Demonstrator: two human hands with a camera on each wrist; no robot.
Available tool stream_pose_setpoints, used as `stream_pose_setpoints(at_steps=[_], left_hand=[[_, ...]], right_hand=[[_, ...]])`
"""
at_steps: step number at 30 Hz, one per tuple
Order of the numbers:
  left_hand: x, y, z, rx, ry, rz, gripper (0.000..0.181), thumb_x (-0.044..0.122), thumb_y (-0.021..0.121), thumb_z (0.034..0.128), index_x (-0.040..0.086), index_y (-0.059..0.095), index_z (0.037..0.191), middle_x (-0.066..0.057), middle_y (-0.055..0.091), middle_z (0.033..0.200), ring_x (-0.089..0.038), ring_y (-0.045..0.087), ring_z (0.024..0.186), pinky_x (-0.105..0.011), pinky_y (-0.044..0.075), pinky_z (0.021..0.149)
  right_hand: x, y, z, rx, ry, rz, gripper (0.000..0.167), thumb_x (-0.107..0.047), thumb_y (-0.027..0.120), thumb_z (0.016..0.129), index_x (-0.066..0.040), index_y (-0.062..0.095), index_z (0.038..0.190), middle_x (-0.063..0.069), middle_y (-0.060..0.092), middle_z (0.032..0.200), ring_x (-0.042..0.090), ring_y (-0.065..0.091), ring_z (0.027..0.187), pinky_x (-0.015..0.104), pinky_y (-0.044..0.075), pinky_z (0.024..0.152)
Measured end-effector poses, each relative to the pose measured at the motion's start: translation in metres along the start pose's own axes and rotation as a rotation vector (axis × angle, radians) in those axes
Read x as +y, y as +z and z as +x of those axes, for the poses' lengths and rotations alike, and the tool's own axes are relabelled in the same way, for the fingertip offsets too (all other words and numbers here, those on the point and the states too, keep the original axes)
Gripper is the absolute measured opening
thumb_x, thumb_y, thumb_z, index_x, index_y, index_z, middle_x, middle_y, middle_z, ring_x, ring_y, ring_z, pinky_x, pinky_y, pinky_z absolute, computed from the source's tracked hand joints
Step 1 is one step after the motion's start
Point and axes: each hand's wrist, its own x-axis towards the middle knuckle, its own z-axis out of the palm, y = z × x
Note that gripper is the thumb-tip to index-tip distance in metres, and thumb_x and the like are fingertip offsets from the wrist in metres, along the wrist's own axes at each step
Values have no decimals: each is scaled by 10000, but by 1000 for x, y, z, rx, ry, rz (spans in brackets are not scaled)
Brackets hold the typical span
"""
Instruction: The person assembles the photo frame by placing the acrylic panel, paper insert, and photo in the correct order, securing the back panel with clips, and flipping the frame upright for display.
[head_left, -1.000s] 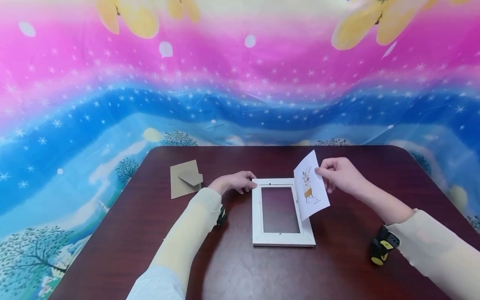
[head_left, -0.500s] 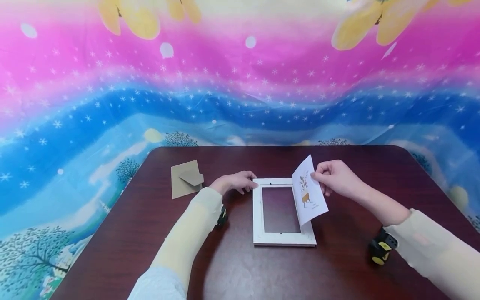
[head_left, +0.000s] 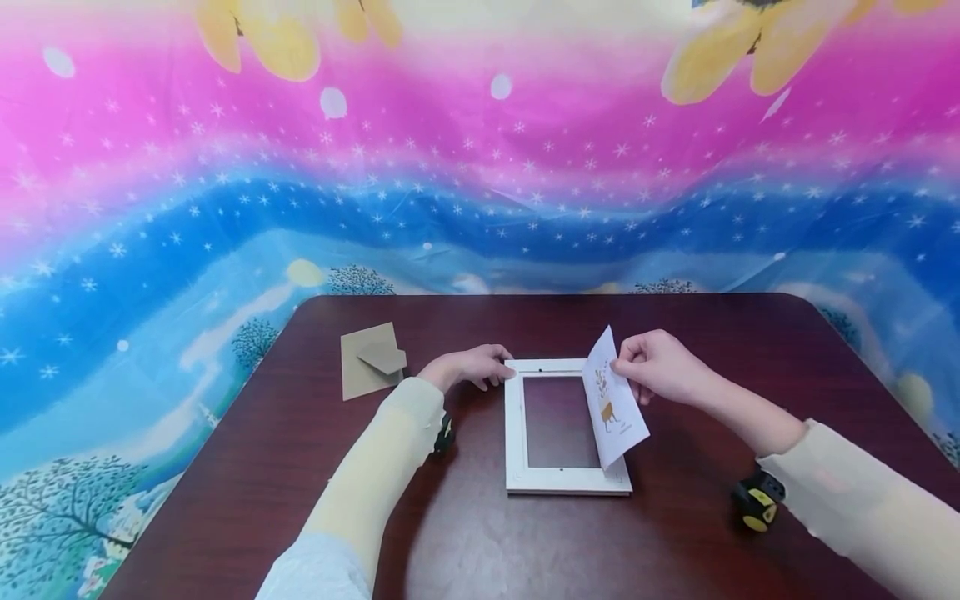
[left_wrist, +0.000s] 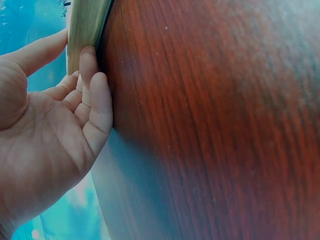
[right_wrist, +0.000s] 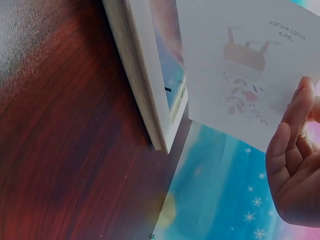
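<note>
A white picture frame [head_left: 513,433] lies flat on the table, its opening facing up with a dark pane inside. My left hand [head_left: 476,365] holds its far left corner, and in the left wrist view the thumb is on top with fingertips [left_wrist: 88,55] against the wooden side. Between thumb and fingers, my right hand [head_left: 660,367] pinches the right edge of a white paper insert [head_left: 619,417] printed with a plant in a pot. The paper stands tilted over the frame's right side, its left edge low by the opening. Seen from the right wrist, the print shows faintly through the paper [right_wrist: 210,85].
A brown backing board [head_left: 356,375] with a stand flap lies on the table to the left of the frame. The dark red wooden table [head_left: 525,550] ends at a colourful curtain [head_left: 480,192] behind it. Both wrists carry black camera mounts [head_left: 759,500].
My right hand has moved slightly left and nearer to me, bringing the paper insert lower over the frame's right side. The left hand and the frame have stayed in place.
</note>
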Motion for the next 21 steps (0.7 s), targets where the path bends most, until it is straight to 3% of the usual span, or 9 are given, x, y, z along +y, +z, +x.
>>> stream_pose_setpoints(at_steps=[14, 21], left_hand=[[0, -2, 1, 3, 4, 3, 342, 186, 606, 958, 31, 525, 1252, -107, 559, 962, -217, 546, 867, -349, 499, 727], [0, -1, 1, -3, -5, 1, 343, 190, 611, 956, 31, 523, 1247, -108, 567, 966, -219, 551, 871, -348, 503, 726]], right_hand=[[-2, 12, 19, -63, -10, -101, 221, -7, 537, 824, -61, 545, 610, 16, 548, 469, 157, 565, 418, 399, 530, 499], [-3, 31, 28, -80, 4, -97, 235, -8, 540, 827, -63, 533, 598, 11, 543, 453, 179, 583, 421, 325, 498, 471]])
